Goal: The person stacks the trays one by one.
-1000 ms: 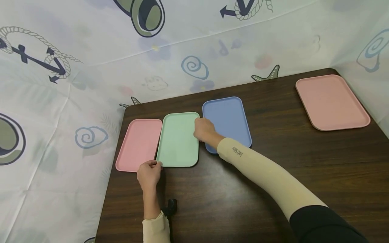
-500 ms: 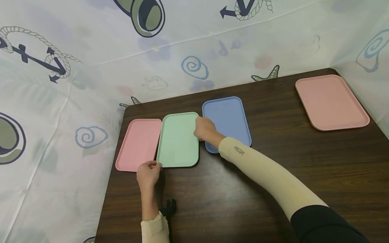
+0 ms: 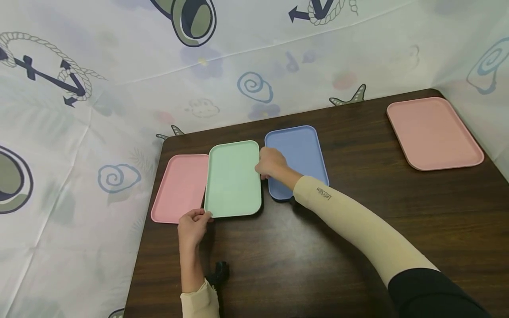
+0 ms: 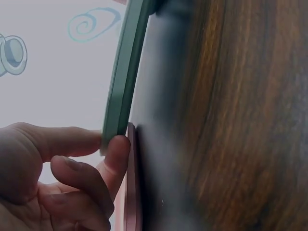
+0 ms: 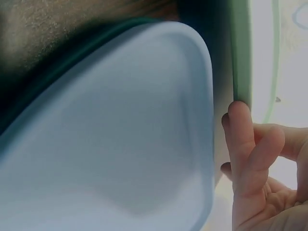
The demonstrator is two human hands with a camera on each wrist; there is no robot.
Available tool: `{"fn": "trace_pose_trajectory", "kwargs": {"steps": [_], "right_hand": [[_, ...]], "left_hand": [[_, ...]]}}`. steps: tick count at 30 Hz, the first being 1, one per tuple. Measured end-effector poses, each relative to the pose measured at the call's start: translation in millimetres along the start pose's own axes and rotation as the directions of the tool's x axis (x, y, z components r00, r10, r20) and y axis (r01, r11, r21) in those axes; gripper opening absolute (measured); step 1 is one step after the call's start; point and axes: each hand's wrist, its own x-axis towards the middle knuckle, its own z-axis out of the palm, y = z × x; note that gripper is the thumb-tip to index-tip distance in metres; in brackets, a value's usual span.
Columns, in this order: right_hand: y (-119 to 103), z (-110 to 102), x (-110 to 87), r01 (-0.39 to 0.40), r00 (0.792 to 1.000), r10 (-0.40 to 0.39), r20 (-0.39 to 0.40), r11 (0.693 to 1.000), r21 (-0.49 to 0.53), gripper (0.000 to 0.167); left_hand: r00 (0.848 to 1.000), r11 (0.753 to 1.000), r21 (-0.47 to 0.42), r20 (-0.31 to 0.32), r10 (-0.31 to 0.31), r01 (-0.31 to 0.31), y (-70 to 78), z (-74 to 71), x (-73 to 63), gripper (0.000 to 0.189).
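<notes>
A light green rectangular tray (image 3: 233, 179) is held between my two hands. My left hand (image 3: 192, 227) pinches its near left corner between thumb and fingers. In the left wrist view, the green tray's edge (image 4: 126, 72) stands clear of the dark tabletop. My right hand (image 3: 272, 162) grips the tray's right side toward the far end, fingertips beneath the rim in the right wrist view. To the left lies a pink tray (image 3: 180, 187), its right edge partly overlapped by the green one. A blue tray (image 3: 296, 150) lies under my right hand and wrist, partly hidden by them.
Another pink tray (image 3: 435, 132) lies at the far right of the dark wooden table (image 3: 310, 260). A patterned white cloth (image 3: 131, 106) hangs behind and to the left of the table. A small black device (image 3: 221, 271) sits at my left wrist.
The green tray has come up off the table, mostly in the last half second, its far edge shifting away and slightly left over the pink tray's edge. Both hands moved with it.
</notes>
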Motion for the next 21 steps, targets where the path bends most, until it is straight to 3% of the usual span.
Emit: {"fn": "trace_pose_trajectory", "kwargs": {"steps": [5, 11, 16, 21], "right_hand": [[8.8, -10.7, -0.7, 0.006, 1.0, -0.006, 0.003, 0.999, 0.033, 0.016], [17.0, -26.4, -3.1, -0.011, 1.0, 0.01, 0.013, 0.998, 0.063, 0.051], [25.9, -40.8, -9.1, 0.0, 1.0, -0.001, 0.012, 0.994, 0.111, 0.046], [36.5, -57.4, -17.3, 0.017, 1.0, -0.019, 0.009, 0.987, 0.162, 0.042]], "left_hand": [[0.998, 0.993, -0.121, 0.057, 0.003, 0.004, 6.3, 4.0, -3.5, 0.016], [0.994, 0.985, -0.17, 0.103, 0.037, -0.019, 15.0, 11.0, -7.2, 0.015], [0.984, 0.976, -0.218, 0.168, 0.065, -0.028, 23.8, 13.0, -10.6, 0.017], [0.962, 0.968, -0.249, 0.252, 0.109, -0.045, 34.0, 17.9, -12.5, 0.022]]}}
